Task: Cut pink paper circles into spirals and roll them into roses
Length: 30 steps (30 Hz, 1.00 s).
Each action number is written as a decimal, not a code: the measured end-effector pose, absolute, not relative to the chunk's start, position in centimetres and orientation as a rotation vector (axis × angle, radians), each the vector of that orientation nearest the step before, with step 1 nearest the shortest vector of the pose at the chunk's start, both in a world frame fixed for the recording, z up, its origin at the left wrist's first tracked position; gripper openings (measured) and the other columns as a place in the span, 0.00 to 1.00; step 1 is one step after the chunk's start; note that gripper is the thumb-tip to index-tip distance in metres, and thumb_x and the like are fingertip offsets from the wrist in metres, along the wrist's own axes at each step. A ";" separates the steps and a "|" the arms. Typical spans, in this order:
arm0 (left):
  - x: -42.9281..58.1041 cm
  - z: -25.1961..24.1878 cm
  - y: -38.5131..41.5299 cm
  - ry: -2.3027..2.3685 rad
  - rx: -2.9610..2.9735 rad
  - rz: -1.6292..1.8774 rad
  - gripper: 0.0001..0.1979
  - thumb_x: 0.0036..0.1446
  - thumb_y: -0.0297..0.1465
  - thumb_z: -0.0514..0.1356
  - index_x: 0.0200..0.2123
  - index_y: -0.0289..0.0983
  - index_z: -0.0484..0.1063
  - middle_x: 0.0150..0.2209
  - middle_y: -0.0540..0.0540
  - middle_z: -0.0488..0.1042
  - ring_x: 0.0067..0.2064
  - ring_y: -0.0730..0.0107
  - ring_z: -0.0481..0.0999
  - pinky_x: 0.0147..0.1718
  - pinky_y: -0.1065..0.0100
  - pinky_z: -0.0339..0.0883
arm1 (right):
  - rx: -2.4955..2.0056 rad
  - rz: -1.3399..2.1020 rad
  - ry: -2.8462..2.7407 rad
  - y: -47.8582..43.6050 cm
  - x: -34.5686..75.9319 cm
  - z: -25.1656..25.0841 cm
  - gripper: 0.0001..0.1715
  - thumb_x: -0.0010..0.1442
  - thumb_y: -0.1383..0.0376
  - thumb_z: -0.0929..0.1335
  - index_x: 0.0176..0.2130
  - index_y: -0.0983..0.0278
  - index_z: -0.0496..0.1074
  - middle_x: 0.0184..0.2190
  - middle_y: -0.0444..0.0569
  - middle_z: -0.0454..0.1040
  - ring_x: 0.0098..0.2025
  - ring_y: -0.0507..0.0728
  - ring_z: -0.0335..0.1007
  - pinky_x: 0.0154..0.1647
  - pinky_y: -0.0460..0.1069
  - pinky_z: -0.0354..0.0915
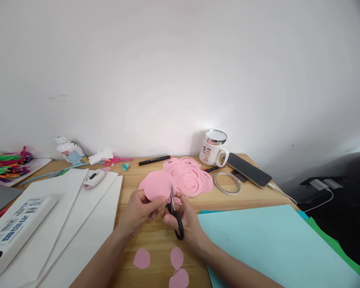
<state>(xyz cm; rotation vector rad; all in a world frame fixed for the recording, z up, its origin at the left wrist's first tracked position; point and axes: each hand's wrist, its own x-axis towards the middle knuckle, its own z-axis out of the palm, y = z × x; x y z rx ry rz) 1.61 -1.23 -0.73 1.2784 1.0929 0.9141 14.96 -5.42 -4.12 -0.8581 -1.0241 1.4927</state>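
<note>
Left hand (140, 209) pinches rounded pink sheet (156, 185), seemingly smooth paper

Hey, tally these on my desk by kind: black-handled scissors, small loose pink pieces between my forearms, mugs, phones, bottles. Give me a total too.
Black-handled scissors, in your right hand: 1
Small loose pink pieces: 3
Mug: 1
Phone: 1
Bottle: 1
Total: 7
</note>
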 end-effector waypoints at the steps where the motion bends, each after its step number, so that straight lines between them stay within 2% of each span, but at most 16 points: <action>1: 1.6 -0.7 -1.2 1.096 1.277 0.918 0.17 0.44 0.36 0.64 0.14 0.34 0.63 0.12 0.54 0.62 0.15 0.82 0.56 0.13 0.75 0.47 | -0.861 1.491 -1.022 -5.4 15.0 -4.1 0.29 0.45 0.55 0.72 0.41 0.60 0.56 0.22 0.37 0.61 0.22 0.48 0.50 0.22 0.43 0.48; 10: 1.4 -0.8 -1.2 1.111 1.267 0.927 0.15 0.43 0.37 0.65 0.16 0.33 0.67 0.12 0.55 0.61 0.15 0.82 0.56 0.13 0.76 0.48 | -0.884 1.480 -1.015 -5.4 15.0 -4.3 0.28 0.44 0.58 0.72 0.41 0.60 0.56 0.19 0.35 0.62 0.20 0.48 0.51 0.20 0.43 0.49; 19: 1.4 -0.6 -1.0 1.102 1.274 0.925 0.16 0.43 0.38 0.65 0.16 0.34 0.66 0.12 0.55 0.60 0.14 0.82 0.56 0.13 0.76 0.48 | -0.973 1.473 -1.026 -5.5 15.0 -4.1 0.24 0.45 0.61 0.70 0.40 0.60 0.57 0.15 0.33 0.62 0.17 0.48 0.54 0.18 0.42 0.53; 25: 1.5 -0.3 -1.0 1.048 1.226 0.958 0.15 0.44 0.37 0.65 0.17 0.34 0.67 0.14 0.54 0.65 0.14 0.81 0.59 0.12 0.76 0.50 | -0.964 1.455 -1.037 -5.5 15.0 -4.4 0.22 0.47 0.62 0.69 0.41 0.61 0.58 0.13 0.33 0.62 0.17 0.49 0.58 0.19 0.43 0.56; 30: 1.4 -0.5 -0.9 1.028 1.193 0.972 0.13 0.43 0.36 0.66 0.19 0.34 0.68 0.16 0.53 0.68 0.14 0.81 0.60 0.12 0.76 0.50 | -0.957 1.485 -1.027 -5.6 14.7 -4.4 0.22 0.46 0.62 0.70 0.40 0.61 0.58 0.13 0.33 0.61 0.16 0.49 0.56 0.19 0.43 0.55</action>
